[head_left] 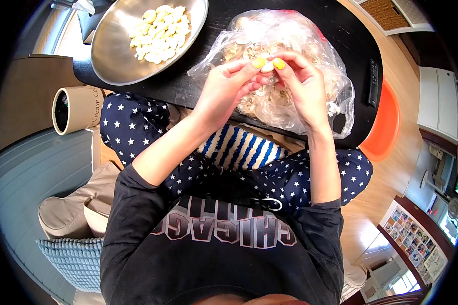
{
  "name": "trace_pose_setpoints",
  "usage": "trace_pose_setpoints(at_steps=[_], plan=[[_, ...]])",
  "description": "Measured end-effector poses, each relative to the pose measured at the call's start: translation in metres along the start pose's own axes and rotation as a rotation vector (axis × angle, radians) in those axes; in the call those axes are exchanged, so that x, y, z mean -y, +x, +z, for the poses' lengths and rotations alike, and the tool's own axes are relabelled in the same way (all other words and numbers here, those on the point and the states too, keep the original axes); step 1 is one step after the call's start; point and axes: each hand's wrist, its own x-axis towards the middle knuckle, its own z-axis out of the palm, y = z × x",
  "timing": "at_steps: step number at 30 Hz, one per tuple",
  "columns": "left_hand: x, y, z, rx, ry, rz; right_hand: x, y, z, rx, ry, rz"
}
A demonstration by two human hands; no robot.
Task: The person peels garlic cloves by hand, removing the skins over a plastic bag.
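A small pale garlic clove point(268, 67) is pinched between my two thumbs and fingertips. My left hand point(233, 84) grips its left side, fingers curled behind. From the right, my right hand point(303, 84) holds the same clove with thumb and forefinger. Both hands hover over an open clear plastic bag point(336, 76) full of garlic and papery skins. Left of the bag, a wide steel bowl point(109, 58) holds a heap of peeled garlic cloves point(160, 34). The clove's far side is hidden by my fingers.
The bowl and bag rest on a black table point(221, 12). A remote control point(373, 84) lies near its right edge, with an orange seat point(389, 127) beyond. A beige bin point(79, 109) stands below the bowl. A striped cloth point(244, 147) shows between my knees.
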Motion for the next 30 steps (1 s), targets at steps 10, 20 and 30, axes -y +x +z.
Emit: trace_pose_setpoints(at_steps=[10,20,30], plan=[[-0.009,-0.001,0.001,-0.002,0.191,0.017,0.003,-0.001,0.002,0.029,-0.036,-0.165],[-0.007,0.000,-0.001,0.030,0.188,0.135,0.000,-0.002,0.005,0.007,-0.006,-0.229],[-0.009,-0.001,0.001,0.042,0.214,0.116,0.000,-0.002,0.003,0.022,0.007,-0.229]])
